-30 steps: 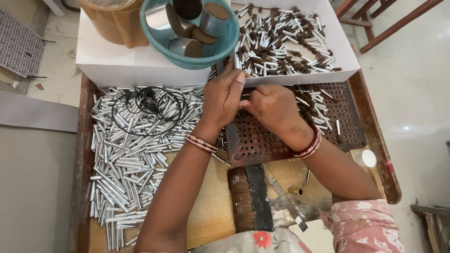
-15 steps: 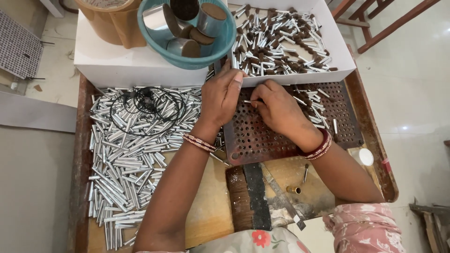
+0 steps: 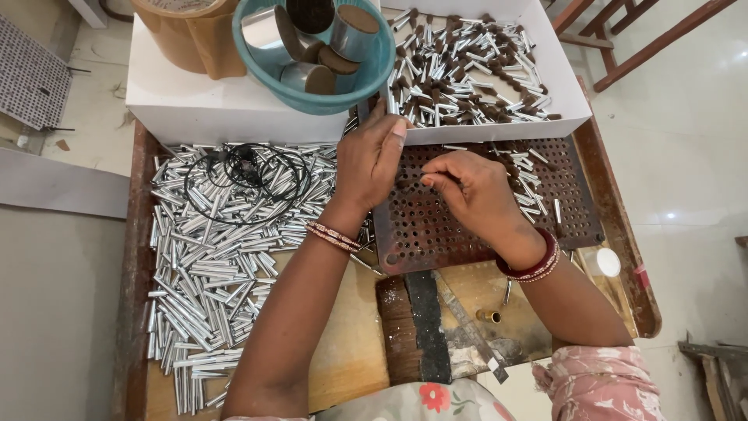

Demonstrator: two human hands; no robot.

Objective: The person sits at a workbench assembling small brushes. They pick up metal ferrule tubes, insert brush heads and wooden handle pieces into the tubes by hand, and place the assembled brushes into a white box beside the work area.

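Your left hand [image 3: 374, 160] and right hand [image 3: 471, 191] meet over the perforated metal plate [image 3: 483, 226] on the desk [image 3: 351, 366]. The right grip pinches what looks like a small tube at its fingertips, long axis unclear; the left grip, whether closed or not, cannot be told. Loose silver tubes [image 3: 218, 265] lie left, nearer your left hand. The white box [image 3: 561, 86] holds brown-tipped tubes [image 3: 460, 62]; the teal bowl [image 3: 366, 78] holds metal cylinders [image 3: 351, 31].
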